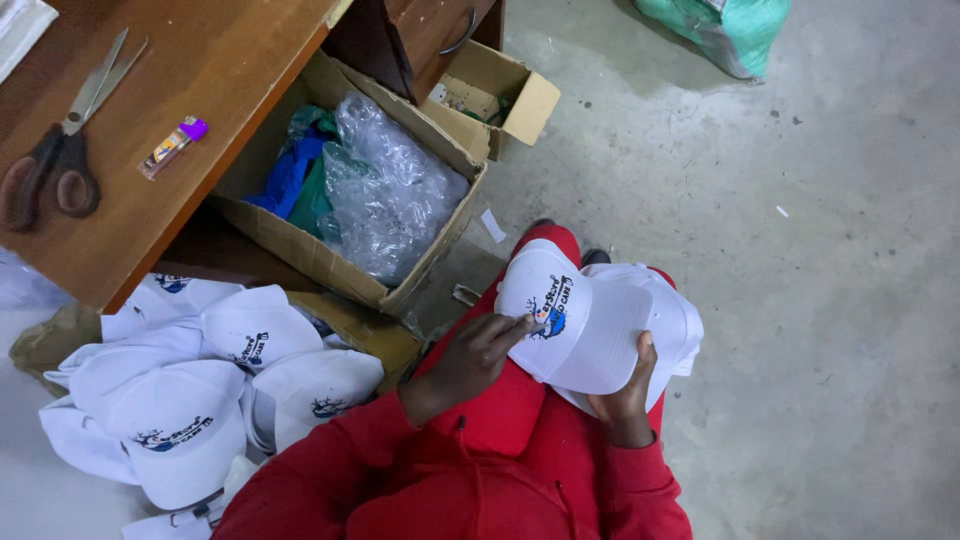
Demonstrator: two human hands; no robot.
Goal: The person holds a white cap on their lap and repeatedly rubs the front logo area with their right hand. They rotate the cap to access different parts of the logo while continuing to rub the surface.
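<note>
We had the white cap [580, 325] on our lap: right hand [625, 395] gripped its brim, left hand [475, 355] fingers pinched at the printed logo [550, 308].

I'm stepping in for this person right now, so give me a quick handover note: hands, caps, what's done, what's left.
Left hand: fingertips on the printed emblem of the white cap on the lap.
Right hand: grips that cap's brim from below; more white caps sit under it.
Pile of white caps lies on the floor to the left, beside the cardboard box of plastic wrap.
Scissors and a lighter are on the wooden desk, untouched.
Which caps are finished cannot be told.
</note>
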